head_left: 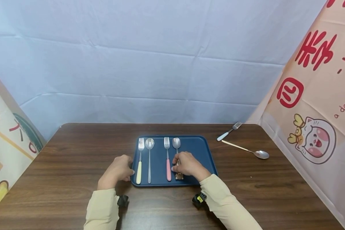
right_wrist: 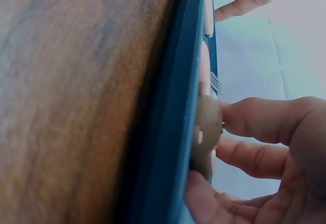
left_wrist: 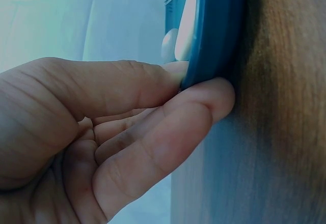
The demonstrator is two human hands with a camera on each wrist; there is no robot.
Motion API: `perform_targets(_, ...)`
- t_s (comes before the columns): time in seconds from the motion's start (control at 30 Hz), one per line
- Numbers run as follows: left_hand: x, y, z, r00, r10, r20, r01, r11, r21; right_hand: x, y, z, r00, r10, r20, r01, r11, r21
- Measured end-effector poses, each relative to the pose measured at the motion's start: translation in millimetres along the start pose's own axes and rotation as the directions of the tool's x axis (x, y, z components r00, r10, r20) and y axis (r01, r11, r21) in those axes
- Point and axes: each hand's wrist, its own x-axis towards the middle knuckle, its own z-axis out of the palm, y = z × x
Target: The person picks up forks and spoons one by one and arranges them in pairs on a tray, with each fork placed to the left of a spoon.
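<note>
A dark blue tray [head_left: 158,161] lies on the table, its left rim pinched between the thumb and fingers of my left hand [head_left: 118,169]. The left wrist view shows the thumb above the rim and fingers below. On the tray, my right hand [head_left: 188,164] pinches the handle of a spoon [head_left: 176,142] that ends in a brown bear figure [right_wrist: 208,124]; part of that handle is hidden by the fingers. Left of it lie a pink-handled fork [head_left: 168,169], a plain silver spoon [head_left: 149,159] and a yellow-handled fork [head_left: 139,172], roughly parallel, heads toward the back.
At the table's back right are a fork with a pale blue handle [head_left: 222,136] and a spoon with a cream handle [head_left: 234,145], both off the tray. White cloth [head_left: 149,64] hangs behind the wooden table [head_left: 83,153], with printed cloth [head_left: 310,95] at the sides.
</note>
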Motion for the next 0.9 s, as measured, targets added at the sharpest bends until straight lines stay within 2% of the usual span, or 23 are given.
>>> perform_targets(0.27, -1.1, -0.1, -0.5, 1.000, 0.011, 0.001, -0.011, 1.000, 0.005, -6, -3, -5, 0.998, -0.062, -0.014, 0.060, 0.994, -0.088)
perform_targets(0.5, -0.8, 0.3, -0.1, 1.000, 0.003, 0.002, -0.003, 1.000, -0.001, -16, -9, -9, 0.986, -0.168, 0.005, 0.163, 0.947, -0.278)
perform_targets(0.67, -1.0, 0.8, 0.3, 1.000, -0.001, 0.002, 0.001, 1.000, -0.004, -18, -11, -11, 0.982, -0.186, 0.022, 0.183, 0.932, -0.314)
perform_targets(0.9, -1.7, 1.3, 0.5, 1.000, -0.002, -0.001, 0.002, 1.000, -0.008, -19, -12, -10, 0.977, -0.213, -0.011, 0.192, 0.898, -0.397)
